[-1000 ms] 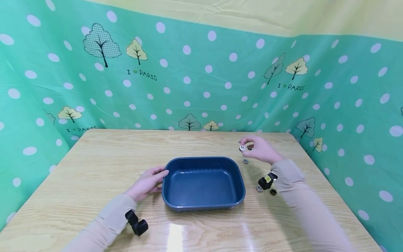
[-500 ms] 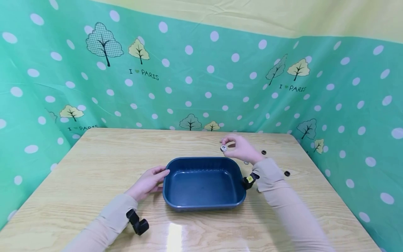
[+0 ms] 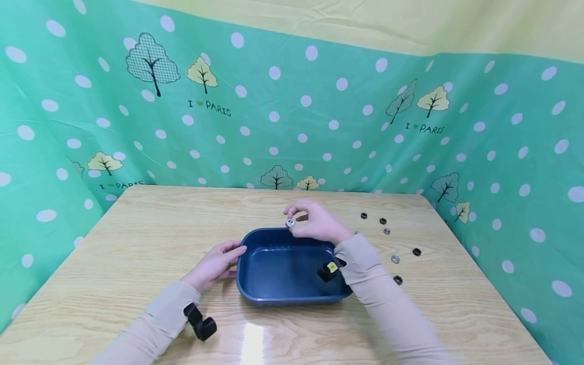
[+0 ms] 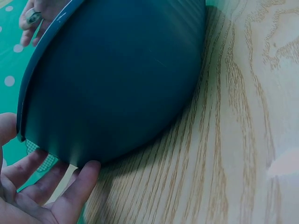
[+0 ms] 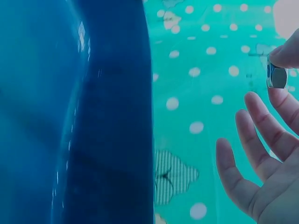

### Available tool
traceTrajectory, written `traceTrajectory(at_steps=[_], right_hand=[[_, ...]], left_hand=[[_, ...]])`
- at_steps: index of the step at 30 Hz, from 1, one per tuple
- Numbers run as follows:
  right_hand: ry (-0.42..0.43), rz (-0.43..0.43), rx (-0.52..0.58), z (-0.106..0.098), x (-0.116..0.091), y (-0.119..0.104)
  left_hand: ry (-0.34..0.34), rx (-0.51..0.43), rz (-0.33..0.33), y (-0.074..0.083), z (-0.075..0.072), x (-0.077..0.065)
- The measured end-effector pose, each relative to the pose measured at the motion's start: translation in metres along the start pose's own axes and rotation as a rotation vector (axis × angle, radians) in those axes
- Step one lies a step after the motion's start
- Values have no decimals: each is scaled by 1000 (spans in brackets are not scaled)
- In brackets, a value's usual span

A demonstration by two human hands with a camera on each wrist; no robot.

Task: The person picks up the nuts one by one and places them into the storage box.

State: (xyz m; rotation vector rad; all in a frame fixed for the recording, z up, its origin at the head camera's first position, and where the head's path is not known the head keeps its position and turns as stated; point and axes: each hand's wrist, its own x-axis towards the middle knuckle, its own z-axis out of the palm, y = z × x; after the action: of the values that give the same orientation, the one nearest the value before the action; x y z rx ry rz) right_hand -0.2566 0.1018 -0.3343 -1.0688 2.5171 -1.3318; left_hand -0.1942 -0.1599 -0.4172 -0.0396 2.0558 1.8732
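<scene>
A dark blue rectangular plastic basin stands in the middle of the head view. My left hand grips its left end, thumb at the rim and fingers against the outer wall, as the left wrist view also shows. Above the basin's back rim, my right hand pinches a silver hex nut between thumb and index finger. In the right wrist view the nut is held at the fingertips, and the other fingers are spread and slightly bent.
Right of the basin, several loose nuts lie on the wooden table, among them a black nut and a silver nut. A green dotted curtain hangs behind. Each wrist wears a small black camera.
My right hand has carried the silver nut leftward from the right side to above the basin's back rim. More loose nuts show on the right. The left hand keeps its grip.
</scene>
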Motion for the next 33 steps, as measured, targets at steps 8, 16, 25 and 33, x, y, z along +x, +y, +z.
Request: traceTrajectory(at_steps=[8, 16, 25, 33], right_hand=[[-20, 21, 82, 25, 11, -2], [-32, 41, 103, 46, 15, 3], [-148, 32, 53, 58, 17, 3], [-314, 28, -188, 73, 17, 7]], left_hand=[[21, 17, -2, 0, 0, 0], [23, 23, 34, -1, 3, -2], [25, -3, 46, 0, 2, 4], [33, -18, 35, -5, 0, 3]])
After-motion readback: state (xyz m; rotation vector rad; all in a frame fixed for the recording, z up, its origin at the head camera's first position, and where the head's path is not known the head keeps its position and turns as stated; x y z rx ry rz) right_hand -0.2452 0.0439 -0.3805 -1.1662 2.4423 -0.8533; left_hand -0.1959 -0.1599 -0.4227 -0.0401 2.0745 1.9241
